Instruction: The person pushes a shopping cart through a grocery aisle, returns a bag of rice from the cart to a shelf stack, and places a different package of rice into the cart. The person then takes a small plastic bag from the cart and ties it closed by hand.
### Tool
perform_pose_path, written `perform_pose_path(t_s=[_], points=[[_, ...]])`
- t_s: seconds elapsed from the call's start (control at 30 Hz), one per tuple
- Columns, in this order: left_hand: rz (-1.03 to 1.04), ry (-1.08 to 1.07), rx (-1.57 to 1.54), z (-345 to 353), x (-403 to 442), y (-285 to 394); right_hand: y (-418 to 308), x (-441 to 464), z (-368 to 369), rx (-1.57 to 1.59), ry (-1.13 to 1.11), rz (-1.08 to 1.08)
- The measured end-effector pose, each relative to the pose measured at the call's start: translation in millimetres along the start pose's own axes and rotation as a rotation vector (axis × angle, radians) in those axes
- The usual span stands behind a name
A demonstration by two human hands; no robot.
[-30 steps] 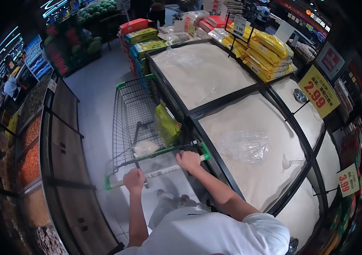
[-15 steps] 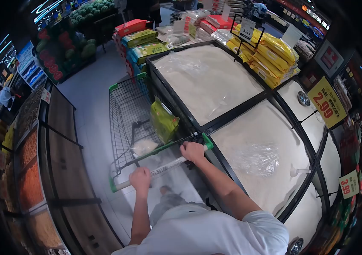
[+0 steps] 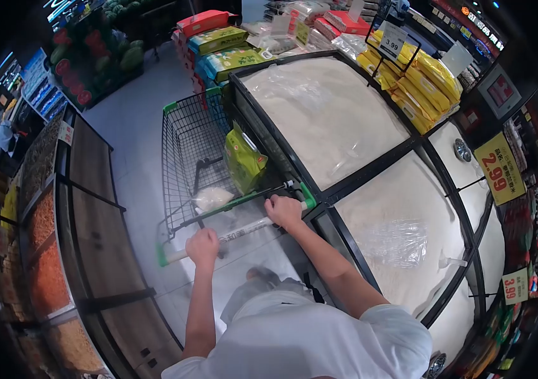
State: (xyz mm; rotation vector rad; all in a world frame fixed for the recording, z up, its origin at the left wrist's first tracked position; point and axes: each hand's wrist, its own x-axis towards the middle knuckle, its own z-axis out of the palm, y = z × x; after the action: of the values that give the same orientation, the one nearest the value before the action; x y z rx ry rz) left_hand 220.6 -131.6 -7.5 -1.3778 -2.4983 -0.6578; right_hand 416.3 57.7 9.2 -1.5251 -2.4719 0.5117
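The pale floor [image 3: 133, 136] bears the cart [image 3: 178, 142]; left hand [image 3: 203, 246] and right hand [image 3: 284, 211] curl closed around its handle [image 3: 243, 230], well apart, likely for even control. Inside, the green bag [image 3: 245, 159] stands rightward, perhaps propped; bins [image 3: 371, 171] lie right.

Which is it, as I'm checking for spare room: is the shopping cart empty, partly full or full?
Partly full: the shopping cart holds a green bag and a small pale bag, with bare mesh beyond.

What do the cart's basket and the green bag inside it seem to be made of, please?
The basket looks like dark metal wire, given its thin, open grid. The green bag is probably glossy plastic film, judging by its shine and creases.
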Motion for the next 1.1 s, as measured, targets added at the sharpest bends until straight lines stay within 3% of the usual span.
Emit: perform_pose_path(t_s=[0.5, 1.0, 1.1], points=[[-0.106, 0.083, 0.009, 7.7, -23.2, 24.7, 16.6, 10.8, -5.1, 0.022, -0.041, -0.113], [-0.134, 0.034, 0.012, 13.1, 48.1, -42.3, -42.4, 77.0, 31.4, 0.113, 0.061, -0.279], [-0.113, 0.013, -0.01, 17.5, 79.0, -63.6, -62.5, 103.1, 38.3, 0.068, -0.021, -0.236]])
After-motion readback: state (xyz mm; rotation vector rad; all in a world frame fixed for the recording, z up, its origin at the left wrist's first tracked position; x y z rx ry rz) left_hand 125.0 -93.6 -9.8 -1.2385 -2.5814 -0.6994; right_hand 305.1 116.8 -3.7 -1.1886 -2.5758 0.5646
